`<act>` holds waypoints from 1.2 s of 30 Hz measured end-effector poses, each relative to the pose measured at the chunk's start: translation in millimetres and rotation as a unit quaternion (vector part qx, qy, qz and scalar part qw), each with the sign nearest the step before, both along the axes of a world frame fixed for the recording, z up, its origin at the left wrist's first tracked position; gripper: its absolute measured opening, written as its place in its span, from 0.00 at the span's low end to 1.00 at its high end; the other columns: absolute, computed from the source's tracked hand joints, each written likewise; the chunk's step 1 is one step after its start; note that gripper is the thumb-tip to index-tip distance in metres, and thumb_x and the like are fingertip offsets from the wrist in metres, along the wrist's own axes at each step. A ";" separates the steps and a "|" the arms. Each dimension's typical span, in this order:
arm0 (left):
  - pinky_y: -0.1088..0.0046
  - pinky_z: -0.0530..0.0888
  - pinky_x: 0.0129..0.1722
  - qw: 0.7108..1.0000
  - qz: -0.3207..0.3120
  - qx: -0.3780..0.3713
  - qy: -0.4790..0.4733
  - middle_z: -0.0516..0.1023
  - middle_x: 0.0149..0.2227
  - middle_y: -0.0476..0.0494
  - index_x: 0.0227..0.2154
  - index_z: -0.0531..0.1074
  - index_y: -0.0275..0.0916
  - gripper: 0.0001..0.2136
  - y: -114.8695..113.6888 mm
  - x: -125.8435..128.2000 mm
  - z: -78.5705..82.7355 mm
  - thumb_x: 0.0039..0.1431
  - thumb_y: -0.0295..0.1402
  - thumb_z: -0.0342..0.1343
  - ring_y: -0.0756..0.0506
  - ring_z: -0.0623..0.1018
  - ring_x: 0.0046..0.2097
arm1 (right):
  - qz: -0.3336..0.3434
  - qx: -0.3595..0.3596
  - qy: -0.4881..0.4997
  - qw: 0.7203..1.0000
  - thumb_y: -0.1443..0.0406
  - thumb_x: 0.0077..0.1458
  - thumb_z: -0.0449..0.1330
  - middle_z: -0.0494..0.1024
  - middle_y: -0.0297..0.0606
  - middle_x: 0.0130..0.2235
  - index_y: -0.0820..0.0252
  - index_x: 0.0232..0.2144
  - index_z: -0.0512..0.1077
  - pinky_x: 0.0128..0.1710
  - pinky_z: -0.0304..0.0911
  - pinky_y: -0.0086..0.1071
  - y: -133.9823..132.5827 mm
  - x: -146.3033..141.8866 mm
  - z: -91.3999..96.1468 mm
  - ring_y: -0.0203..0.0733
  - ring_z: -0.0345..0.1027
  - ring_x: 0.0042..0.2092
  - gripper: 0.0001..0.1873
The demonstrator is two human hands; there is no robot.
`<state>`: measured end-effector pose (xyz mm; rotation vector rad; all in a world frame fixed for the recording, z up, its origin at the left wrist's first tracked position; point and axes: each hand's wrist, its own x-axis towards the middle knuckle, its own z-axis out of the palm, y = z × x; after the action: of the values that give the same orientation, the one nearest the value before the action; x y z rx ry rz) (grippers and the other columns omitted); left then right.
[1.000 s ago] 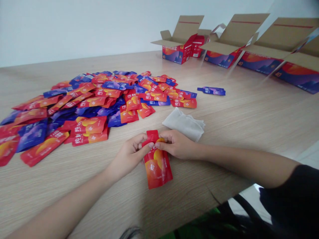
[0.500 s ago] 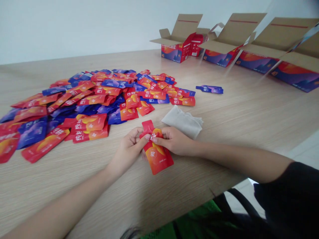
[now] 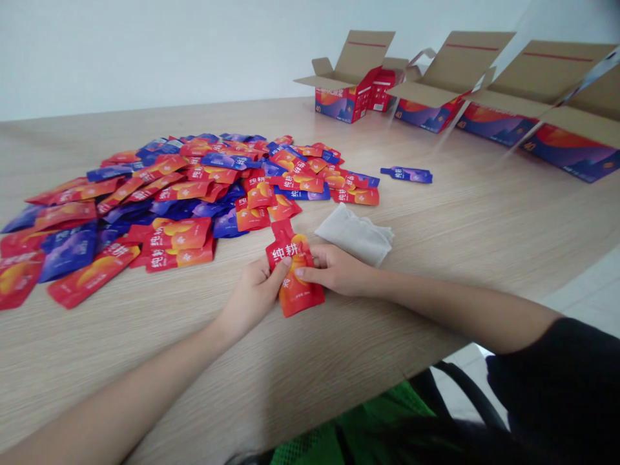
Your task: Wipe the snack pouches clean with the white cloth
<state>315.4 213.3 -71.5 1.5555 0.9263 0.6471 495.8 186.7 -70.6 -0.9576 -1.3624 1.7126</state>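
A pale wall (image 3: 145, 51) rises behind a light wood-grain counter (image 3: 436, 303), and four open cardboard cartons printed in red and purple stand along its far edge, their brown flaps raised; the nearest is (image 3: 346, 97). Across the left half of the counter spreads a loose, overlapping pile of glossy foil pouches (image 3: 194, 194), some red-orange and some blue-purple. A single purple pouch (image 3: 405, 175) lies apart on the right, and a crumpled grey-beige cloth (image 3: 353, 236) sits just beside the pile's near edge. Nearer the person, a red-orange red pouch (image 3: 295, 294) is held upright in the air or nearly so, its long axis tilted from upper left to lower right. Its narrow tab points away from the person, toward the pile, and its wider, flat end points back toward the person; whether that end touches the counter cannot be told. The pouch sits between the hands, closed on it from either side: the left hand (image 3: 252, 297) presses its thumb on the printed face, while the right hand (image 3: 339, 271) pinches the right edge. A dark sleeve (image 3: 547, 387) covers the right upper arm.
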 end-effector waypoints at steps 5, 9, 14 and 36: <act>0.74 0.68 0.25 0.998 -0.061 -0.024 0.020 0.75 0.23 0.50 0.29 0.70 0.38 0.20 2.6 -0.9 8.6 0.61 0.52 0.52 0.50 0.71 0.23 | -0.056 0.025 0.033 0.998 0.65 0.61 0.59 0.78 0.35 0.35 0.60 0.38 0.68 0.40 0.70 0.33 1.3 1.6 -7.1 0.38 0.74 0.37 0.04; 0.75 0.66 0.22 0.992 -0.116 -0.049 0.028 0.73 0.18 0.48 0.25 0.71 0.38 0.22 4.5 -4.7 11.7 0.58 0.54 0.55 0.50 0.70 0.21 | -0.101 0.057 -0.003 0.993 0.64 0.61 0.60 0.78 0.36 0.36 0.61 0.38 0.68 0.35 0.70 0.30 6.8 6.5 -8.7 0.36 0.73 0.35 0.06; 0.75 0.66 0.23 0.994 -0.104 -0.043 -0.003 0.73 0.20 0.49 0.21 0.67 0.39 0.23 5.8 -7.0 8.7 0.60 0.53 0.53 0.51 0.69 0.22 | -0.026 -0.020 -0.012 0.999 0.61 0.61 0.59 0.78 0.33 0.30 0.60 0.42 0.66 0.24 0.69 0.28 8.2 10.6 -4.5 0.34 0.71 0.25 0.11; 0.72 0.76 0.32 0.981 -0.190 -0.041 0.009 0.81 0.30 0.43 0.34 0.77 0.38 0.17 3.0 -6.9 12.4 0.64 0.47 0.53 0.48 0.78 0.28 | 0.193 -0.076 -0.029 0.978 0.67 0.61 0.58 0.74 0.26 0.21 0.61 0.33 0.66 0.24 0.68 0.24 4.5 19.6 -0.8 0.31 0.69 0.21 0.04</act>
<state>308.5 216.3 -59.1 1.6085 0.6339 0.3196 515.4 191.2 -71.4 -0.8724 -1.5498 2.1173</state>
